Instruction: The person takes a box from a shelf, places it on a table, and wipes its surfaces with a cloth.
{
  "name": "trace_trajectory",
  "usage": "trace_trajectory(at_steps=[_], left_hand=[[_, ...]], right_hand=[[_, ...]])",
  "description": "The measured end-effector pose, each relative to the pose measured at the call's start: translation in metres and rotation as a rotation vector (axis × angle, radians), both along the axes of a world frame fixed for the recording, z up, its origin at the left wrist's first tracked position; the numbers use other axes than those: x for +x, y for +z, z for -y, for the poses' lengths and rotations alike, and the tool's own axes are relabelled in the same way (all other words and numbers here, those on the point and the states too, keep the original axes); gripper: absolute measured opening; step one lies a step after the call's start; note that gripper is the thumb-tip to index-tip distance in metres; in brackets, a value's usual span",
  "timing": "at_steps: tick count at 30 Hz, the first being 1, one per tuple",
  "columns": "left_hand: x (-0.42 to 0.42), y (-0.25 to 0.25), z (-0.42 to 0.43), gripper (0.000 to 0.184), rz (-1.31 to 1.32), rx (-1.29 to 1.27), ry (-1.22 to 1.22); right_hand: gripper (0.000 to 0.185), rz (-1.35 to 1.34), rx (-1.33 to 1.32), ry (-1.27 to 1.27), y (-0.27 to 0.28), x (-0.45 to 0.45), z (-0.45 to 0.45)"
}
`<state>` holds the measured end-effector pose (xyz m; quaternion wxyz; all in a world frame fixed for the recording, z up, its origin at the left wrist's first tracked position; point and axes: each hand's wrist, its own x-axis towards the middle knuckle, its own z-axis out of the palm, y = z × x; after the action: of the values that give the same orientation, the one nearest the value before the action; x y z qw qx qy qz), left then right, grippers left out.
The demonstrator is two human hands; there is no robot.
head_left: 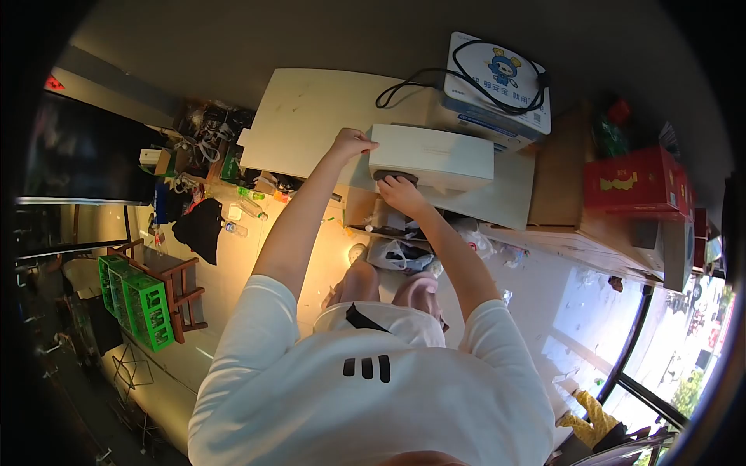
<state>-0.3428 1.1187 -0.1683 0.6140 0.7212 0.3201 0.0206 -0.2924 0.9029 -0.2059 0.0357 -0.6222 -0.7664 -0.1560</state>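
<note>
A long white box [439, 151] lies on the pale tabletop [311, 109] in front of me. My left hand [353, 144] is at its left end, with bent fingers closed on the edge near the upper corner. Low on the box's near side, toward the left, my right hand [399, 193] has its fingers curled round a dark, rounded object [395, 176]. That object touches or lies right against the box; its kind is not clear. Part of it is hidden under the fingers.
A blue-and-white carton [497, 78] with a black cable [404, 87] on top stands behind the box. To the right are red boxes [633, 185] on a brown cabinet. Bags [396, 255] hang or lie below the table. Green crates [134, 303] stand at left.
</note>
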Motion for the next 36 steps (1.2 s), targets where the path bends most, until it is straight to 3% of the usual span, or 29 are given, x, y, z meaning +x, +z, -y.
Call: trace_trajectory(at_steps=[1,3,7,13,16,19,26,29,33,36], left_hand=[[-0.001,0.01,0.005,0.022,0.016,-0.022,0.027],[-0.009,0.014,0.016,0.022,0.022,-0.05,0.055],[-0.008,0.006,0.014,0.022,0.021,-0.025,0.078],[-0.013,0.008,0.025,0.019,0.106,-0.076,0.189],[-0.015,0.002,0.029,0.018,0.197,-0.072,0.179],[-0.016,0.003,0.027,0.017,0.129,-0.085,0.152],[-0.016,-0.001,0.031,0.015,0.136,-0.091,0.208],[-0.018,0.001,0.032,0.015,0.127,-0.116,0.221],[-0.016,0.002,0.032,0.015,0.126,-0.128,0.226],[-0.016,0.0,0.03,0.016,0.114,-0.113,0.237]], right_hand=[[0.017,-0.004,-0.007,-0.004,-0.017,0.003,0.007],[0.016,-0.07,-0.135,-0.244,-0.049,0.009,0.027],[0.017,-0.173,-0.188,-0.349,-0.033,0.018,0.093],[0.028,-0.255,0.217,-0.339,0.033,-0.001,0.074],[0.032,-0.24,0.207,-0.325,0.026,0.009,0.053],[0.035,-0.202,0.213,-0.301,0.018,0.025,0.058],[0.029,-0.615,0.514,-0.891,0.001,0.064,0.116],[0.032,-0.608,0.627,-0.942,0.009,0.067,0.125],[0.033,-0.777,0.55,-0.892,0.006,0.031,0.114],[0.034,-0.573,0.47,-0.601,-0.001,0.007,0.083]])
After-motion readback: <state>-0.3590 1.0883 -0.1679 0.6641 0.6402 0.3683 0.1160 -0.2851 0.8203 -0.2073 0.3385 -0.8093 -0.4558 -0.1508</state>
